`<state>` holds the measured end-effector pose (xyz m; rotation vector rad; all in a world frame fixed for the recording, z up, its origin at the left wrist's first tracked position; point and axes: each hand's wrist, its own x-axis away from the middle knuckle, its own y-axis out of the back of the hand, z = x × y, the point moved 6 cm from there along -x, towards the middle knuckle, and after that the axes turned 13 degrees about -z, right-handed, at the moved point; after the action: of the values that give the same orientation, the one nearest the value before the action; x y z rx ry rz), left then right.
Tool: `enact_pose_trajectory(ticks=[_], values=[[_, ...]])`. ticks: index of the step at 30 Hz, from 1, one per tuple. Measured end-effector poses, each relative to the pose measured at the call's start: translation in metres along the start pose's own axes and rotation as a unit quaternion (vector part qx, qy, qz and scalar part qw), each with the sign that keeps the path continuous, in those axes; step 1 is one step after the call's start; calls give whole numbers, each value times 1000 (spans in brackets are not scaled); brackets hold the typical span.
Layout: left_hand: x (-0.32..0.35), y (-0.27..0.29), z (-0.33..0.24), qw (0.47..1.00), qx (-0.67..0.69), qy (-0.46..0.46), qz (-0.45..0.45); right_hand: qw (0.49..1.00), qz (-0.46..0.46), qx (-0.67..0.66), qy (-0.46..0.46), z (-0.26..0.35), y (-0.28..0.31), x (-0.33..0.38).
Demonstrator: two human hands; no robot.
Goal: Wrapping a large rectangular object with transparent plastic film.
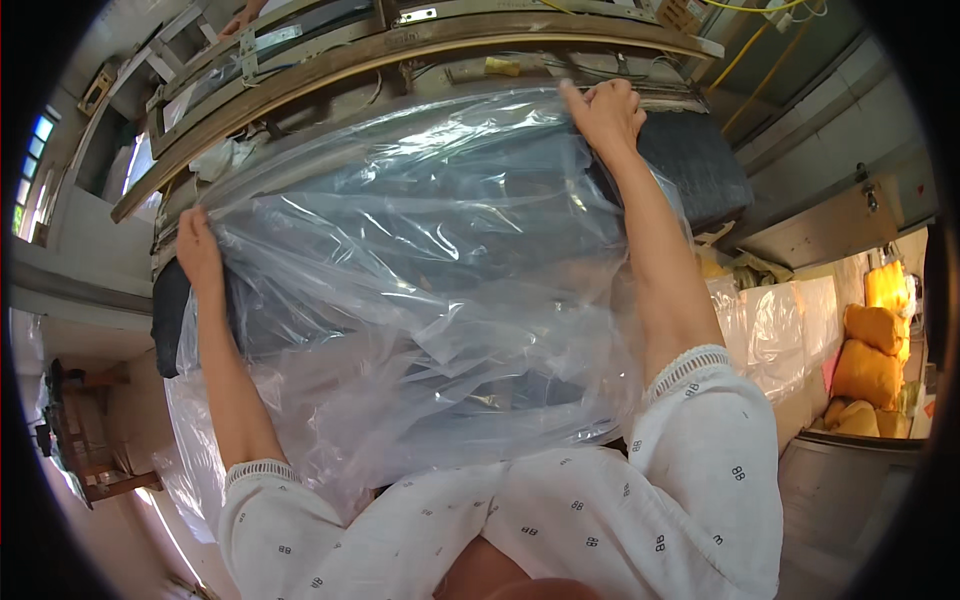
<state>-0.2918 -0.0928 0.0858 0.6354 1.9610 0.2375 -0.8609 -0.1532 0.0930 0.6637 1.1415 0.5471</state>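
Note:
A large clear plastic sheet (420, 300) is spread in front of me, creased and shiny, and hangs down toward my body. Beneath it lies a dark padded surface (690, 165), which shows bare at the far right. My left hand (200, 250) is closed on the sheet's left edge, beside the machine frame. Farther off, my right hand (606, 112) pinches the sheet's far right edge, fingers bent and thumb pointing left. Between the hands the far edge of the plastic is drawn fairly taut.
A wooden bar (400, 42) on a metal frame crosses behind the sheet. On the ledge lies a small yellow piece (502, 67). Yellow cables (750, 55) hang at the upper right. Orange-yellow bundles (870, 355) sit at right, and a wooden rack (95, 430) stands at left.

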Motion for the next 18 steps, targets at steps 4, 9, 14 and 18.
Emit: enact_pose_trajectory(ticks=[4,9,14,18], values=[[-11,70,-6,997,54,53,24,895,220,-387,-34,-13,32,18],[10,117,10,993,-2,88,83,796,279,-532,-68,-7,95,47],[11,120,-93,939,-304,-160,3,757,337,-559,-35,11,163,74],[46,75,-268,963,194,-140,125,738,342,-578,-57,14,196,102]])
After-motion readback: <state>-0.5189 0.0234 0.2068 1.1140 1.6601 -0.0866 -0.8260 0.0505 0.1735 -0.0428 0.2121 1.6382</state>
